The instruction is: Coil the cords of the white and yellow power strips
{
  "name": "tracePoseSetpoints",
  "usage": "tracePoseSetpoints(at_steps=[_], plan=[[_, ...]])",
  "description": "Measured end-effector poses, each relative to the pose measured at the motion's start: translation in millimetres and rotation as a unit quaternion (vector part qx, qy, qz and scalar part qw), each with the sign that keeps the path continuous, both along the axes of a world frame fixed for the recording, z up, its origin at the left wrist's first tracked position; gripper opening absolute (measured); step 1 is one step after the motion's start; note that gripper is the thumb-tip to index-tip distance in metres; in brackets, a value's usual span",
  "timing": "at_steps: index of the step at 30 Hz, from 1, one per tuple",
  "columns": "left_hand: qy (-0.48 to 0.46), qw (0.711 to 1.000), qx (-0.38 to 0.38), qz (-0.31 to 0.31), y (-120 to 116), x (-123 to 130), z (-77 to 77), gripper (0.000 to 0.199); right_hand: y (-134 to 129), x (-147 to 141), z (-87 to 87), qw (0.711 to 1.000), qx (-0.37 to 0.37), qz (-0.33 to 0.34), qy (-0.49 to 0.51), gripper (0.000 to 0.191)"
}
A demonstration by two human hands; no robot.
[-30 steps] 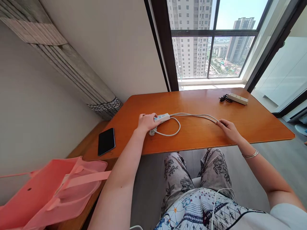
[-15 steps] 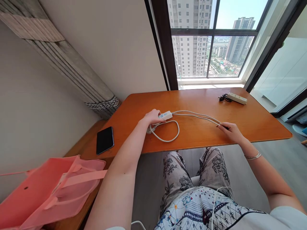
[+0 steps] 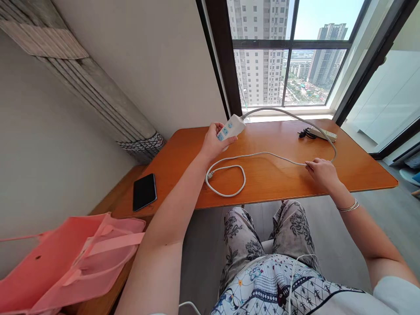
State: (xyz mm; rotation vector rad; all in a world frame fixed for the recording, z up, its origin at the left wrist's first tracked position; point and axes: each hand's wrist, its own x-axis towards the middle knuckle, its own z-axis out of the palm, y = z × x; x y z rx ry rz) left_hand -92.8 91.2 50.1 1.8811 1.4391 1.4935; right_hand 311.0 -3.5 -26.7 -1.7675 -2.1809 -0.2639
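My left hand [image 3: 215, 141] is closed round a white power strip [image 3: 232, 127] with blue-marked sockets, held tilted above the table. From its far end a white cord [image 3: 288, 113] arches up and to the right, then comes down to my right hand [image 3: 322, 173], whose fingers pinch it over the right part of the table. Past that hand the cord runs back left and lies in a loop on the wood. The cord's plug [image 3: 210, 174] rests at the loop's left side, below my left hand.
The brown table [image 3: 272, 183] stands before a window. A second power strip [image 3: 323, 133] with a black cord lies at its far right. A black phone [image 3: 145, 192] is on the left, and a pink bag [image 3: 98, 253] sits nearer at the lower left.
My left hand has lifted the power strip off the table, up and slightly right. My right hand has moved a little right, and the cord has opened into a wide arc.
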Motion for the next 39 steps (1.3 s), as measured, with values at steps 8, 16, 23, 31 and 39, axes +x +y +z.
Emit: tracePoseSetpoints(at_steps=[8,16,23,31,39], plan=[[-0.027,0.978,-0.108,-0.175,-70.8,40.7,-20.6,0.063,-2.6,-32.2,26.9,0.940,0.293,0.012,0.177,0.061],[-0.158,0.930,-0.210,-0.257,-95.5,62.7,-69.6,0.070,33.1,-38.4,41.6,0.950,0.218,0.065,0.214,0.044],[-0.224,0.822,-0.319,-0.416,-97.7,62.8,-73.8,0.078,49.7,-41.3,51.6,0.953,0.173,0.114,0.221,0.023],[-0.301,0.724,-0.318,-0.533,-114.5,90.3,-19.9,0.043,25.5,-85.6,70.0,0.923,0.188,0.171,0.290,0.024],[-0.375,0.830,-0.069,-0.407,-126.4,84.5,24.0,0.043,14.4,-100.0,50.4,0.922,-0.021,0.213,0.324,0.031]])
